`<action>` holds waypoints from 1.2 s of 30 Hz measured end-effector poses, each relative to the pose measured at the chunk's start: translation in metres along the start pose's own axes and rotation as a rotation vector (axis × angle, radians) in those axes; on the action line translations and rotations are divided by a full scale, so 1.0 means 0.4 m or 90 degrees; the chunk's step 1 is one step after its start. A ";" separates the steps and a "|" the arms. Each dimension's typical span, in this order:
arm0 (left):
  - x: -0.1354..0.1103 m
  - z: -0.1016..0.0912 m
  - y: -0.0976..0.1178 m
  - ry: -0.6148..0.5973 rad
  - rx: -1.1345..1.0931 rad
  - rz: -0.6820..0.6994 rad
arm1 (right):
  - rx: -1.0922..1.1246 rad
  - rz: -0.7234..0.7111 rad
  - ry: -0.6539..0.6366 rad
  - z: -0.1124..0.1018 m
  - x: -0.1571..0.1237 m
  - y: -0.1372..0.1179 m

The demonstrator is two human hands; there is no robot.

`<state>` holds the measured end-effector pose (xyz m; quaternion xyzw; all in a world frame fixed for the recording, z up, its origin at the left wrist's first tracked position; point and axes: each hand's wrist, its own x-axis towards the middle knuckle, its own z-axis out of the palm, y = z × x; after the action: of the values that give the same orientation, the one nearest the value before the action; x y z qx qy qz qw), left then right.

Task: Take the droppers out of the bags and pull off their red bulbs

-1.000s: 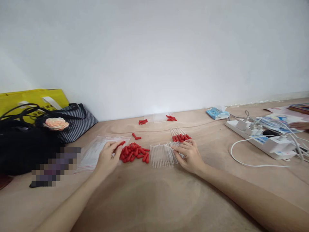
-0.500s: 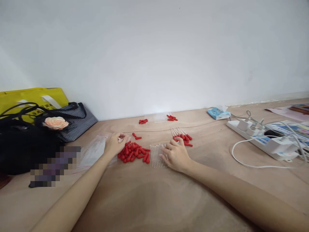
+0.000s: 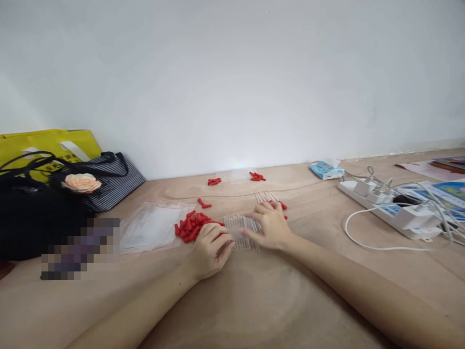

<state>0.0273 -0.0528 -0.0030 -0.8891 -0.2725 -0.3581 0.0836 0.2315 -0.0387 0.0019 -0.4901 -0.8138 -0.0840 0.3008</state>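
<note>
A row of clear thin tubes [image 3: 241,228] lies side by side on the wooden surface. My right hand [image 3: 271,224] rests on their right part, fingers stretched flat. Left of the tubes is a pile of small red caps [image 3: 189,225]. My left hand [image 3: 211,248] sits over the pile's right edge with fingers curled together, their tips at the left end of the tube row; anything inside them is hidden. Behind my right hand lie more tubes with red caps on them [image 3: 267,198]. Farther back are loose red caps [image 3: 214,182] and another small tube group [image 3: 254,176].
Clear plastic bags [image 3: 152,227] lie left of the caps. Black, striped and yellow bags [image 3: 54,194] crowd the far left. On the right are a white power strip [image 3: 395,213] with chargers and cables, a blue tissue pack [image 3: 326,170] and papers. A white wall stands behind.
My left hand left the plastic bags and crossed right over the red pile to the tubes' left end. My right hand shifted slightly right and flattened on the tubes.
</note>
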 end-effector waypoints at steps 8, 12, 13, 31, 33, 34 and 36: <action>0.046 0.052 0.056 -0.042 -0.090 0.078 | -0.022 0.344 -0.083 -0.062 -0.024 0.220; 0.057 0.067 0.069 -0.037 -0.081 0.076 | -0.020 0.399 -0.108 -0.057 -0.024 0.232; 0.054 0.067 0.067 -0.027 -0.077 0.067 | -0.022 0.401 -0.117 -0.053 -0.017 0.227; 0.031 0.041 0.026 0.029 -0.090 -0.084 | -0.110 0.346 -0.169 -0.031 0.001 0.203; 0.031 0.041 0.025 0.030 -0.090 -0.086 | -0.104 0.357 -0.171 -0.031 0.001 0.201; 0.031 0.040 0.024 0.030 -0.090 -0.088 | -0.100 0.365 -0.171 -0.030 0.002 0.199; 0.031 0.040 0.022 0.027 -0.090 -0.092 | -0.092 0.382 -0.165 -0.030 0.003 0.194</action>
<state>0.0488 -0.0495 -0.0059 -0.8630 -0.3081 -0.4003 0.0003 0.3019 -0.0038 -0.0002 -0.7344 -0.6568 0.0135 0.1707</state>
